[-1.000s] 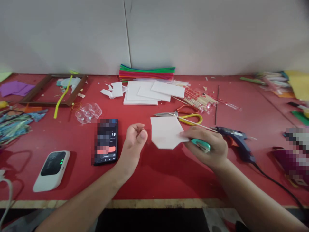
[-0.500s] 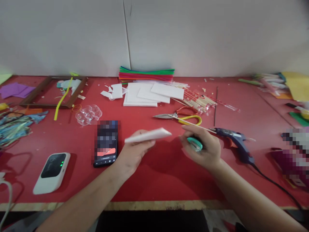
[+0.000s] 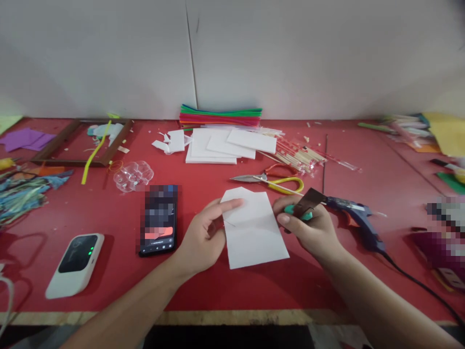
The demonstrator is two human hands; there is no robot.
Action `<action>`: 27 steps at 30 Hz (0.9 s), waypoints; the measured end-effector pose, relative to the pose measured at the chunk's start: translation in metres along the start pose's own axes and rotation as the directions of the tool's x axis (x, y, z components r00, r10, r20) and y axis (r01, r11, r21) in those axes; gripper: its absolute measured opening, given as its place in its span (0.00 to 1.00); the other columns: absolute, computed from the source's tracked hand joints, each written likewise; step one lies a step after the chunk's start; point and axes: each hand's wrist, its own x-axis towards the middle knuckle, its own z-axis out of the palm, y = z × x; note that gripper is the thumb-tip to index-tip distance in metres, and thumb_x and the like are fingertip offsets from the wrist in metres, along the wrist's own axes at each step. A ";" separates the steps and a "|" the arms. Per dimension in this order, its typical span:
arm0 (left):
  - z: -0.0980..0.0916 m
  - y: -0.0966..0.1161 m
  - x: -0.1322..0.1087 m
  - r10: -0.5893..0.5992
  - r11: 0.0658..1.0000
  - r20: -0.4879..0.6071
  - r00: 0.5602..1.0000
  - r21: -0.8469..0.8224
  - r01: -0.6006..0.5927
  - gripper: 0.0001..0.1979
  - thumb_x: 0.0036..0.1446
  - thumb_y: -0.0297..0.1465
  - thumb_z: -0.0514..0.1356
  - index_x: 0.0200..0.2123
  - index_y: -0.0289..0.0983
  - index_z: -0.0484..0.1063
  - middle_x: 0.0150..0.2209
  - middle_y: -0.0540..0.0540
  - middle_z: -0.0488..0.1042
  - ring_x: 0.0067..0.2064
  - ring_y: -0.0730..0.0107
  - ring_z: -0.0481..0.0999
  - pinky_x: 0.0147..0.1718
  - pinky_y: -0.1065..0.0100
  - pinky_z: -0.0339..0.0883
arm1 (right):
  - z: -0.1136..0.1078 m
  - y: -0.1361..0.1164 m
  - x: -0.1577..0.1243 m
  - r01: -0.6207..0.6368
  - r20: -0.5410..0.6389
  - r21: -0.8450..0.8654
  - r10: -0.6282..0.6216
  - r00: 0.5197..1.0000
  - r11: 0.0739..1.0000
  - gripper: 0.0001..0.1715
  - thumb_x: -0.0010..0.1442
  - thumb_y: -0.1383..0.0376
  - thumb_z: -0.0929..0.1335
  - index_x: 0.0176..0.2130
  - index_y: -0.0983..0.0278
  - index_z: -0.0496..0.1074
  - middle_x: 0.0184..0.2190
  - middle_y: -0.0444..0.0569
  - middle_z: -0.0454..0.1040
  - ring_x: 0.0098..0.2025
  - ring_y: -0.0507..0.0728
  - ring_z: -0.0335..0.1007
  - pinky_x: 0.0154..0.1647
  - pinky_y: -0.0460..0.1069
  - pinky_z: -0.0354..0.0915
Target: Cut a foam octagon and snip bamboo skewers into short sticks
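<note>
My left hand (image 3: 203, 237) grips the left edge of a white foam sheet (image 3: 256, 237), with the index finger stretched over its face. The sheet's far corners are cut at a slant, and a short thin line marks its left side. To its right, my right hand (image 3: 321, 232) is closed around a cutter (image 3: 308, 203) with a teal handle and a broad dark blade pointing up and to the right. Just beyond lie scissors (image 3: 286, 180) with red and yellow handles, a thin stick crossing them.
A glue gun (image 3: 354, 213) with a black cord lies right of my right hand. At left are a phone (image 3: 159, 223) and a white device (image 3: 76, 264). White foam sheets (image 3: 209, 145), coloured pipe cleaners (image 3: 221, 116) and wooden sticks (image 3: 298, 152) lie farther back.
The foam sheet has turned from edge-on to face-up and come lower and nearer. In my right hand the cutter has turned, and its dark blade now shows.
</note>
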 end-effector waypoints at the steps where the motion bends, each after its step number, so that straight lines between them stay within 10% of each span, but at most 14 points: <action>1: -0.002 -0.001 0.000 0.004 1.000 0.038 0.999 -0.001 -0.004 0.28 0.53 0.18 0.59 0.54 0.49 0.77 0.55 0.47 0.73 0.56 0.63 0.74 0.52 0.64 0.71 | 0.001 -0.001 0.001 -0.013 -0.007 -0.019 0.013 1.000 1.000 0.11 0.55 0.58 0.74 0.28 0.62 0.76 0.20 0.43 0.71 0.20 0.50 0.63 0.20 0.46 0.61; 5: -0.008 -0.003 0.000 -0.010 0.999 0.074 0.997 -0.049 0.013 0.23 0.57 0.20 0.56 0.50 0.46 0.79 0.53 0.46 0.75 0.57 0.61 0.73 0.55 0.63 0.69 | 0.004 -0.004 0.002 -0.013 -0.035 -0.085 0.010 0.999 0.996 0.10 0.54 0.61 0.75 0.26 0.62 0.75 0.21 0.43 0.72 0.22 0.51 0.66 0.23 0.46 0.63; 8: -0.003 -0.004 0.000 -0.006 1.000 -0.081 0.997 -0.025 0.004 0.06 0.59 0.26 0.63 0.37 0.42 0.77 0.37 0.50 0.78 0.39 0.72 0.77 0.38 0.72 0.72 | 0.008 -0.006 -0.001 -0.004 -0.023 -0.128 0.001 1.000 0.992 0.09 0.55 0.61 0.74 0.27 0.62 0.75 0.22 0.43 0.72 0.24 0.52 0.67 0.24 0.47 0.65; 14: 0.003 0.000 0.002 -0.043 0.997 -0.248 0.968 -0.072 0.025 0.23 0.55 0.30 0.69 0.51 0.45 0.65 0.41 0.51 0.78 0.40 0.70 0.79 0.38 0.69 0.75 | 0.003 0.002 0.001 -0.117 -0.144 -0.050 0.109 0.984 0.992 0.10 0.60 0.57 0.72 0.34 0.61 0.70 0.21 0.40 0.67 0.21 0.50 0.62 0.20 0.46 0.61; 20: -0.005 0.002 0.003 -0.028 0.982 -0.319 0.947 0.171 0.087 0.11 0.60 0.39 0.65 0.42 0.40 0.74 0.37 0.49 0.79 0.37 0.69 0.78 0.34 0.71 0.72 | 0.002 0.015 -0.003 0.195 -0.148 0.115 -0.177 0.973 0.974 0.21 0.66 0.68 0.65 0.54 0.50 0.57 0.38 0.43 0.73 0.33 0.54 0.72 0.28 0.48 0.72; 27: -0.006 0.000 0.001 0.085 0.935 -0.403 0.912 0.348 0.067 0.13 0.60 0.40 0.65 0.45 0.40 0.74 0.41 0.47 0.79 0.40 0.66 0.78 0.38 0.68 0.72 | 0.013 0.000 -0.016 0.490 0.204 -0.264 -0.449 0.870 0.831 0.37 0.63 0.74 0.67 0.67 0.54 0.59 0.49 0.52 0.76 0.45 0.55 0.76 0.45 0.49 0.74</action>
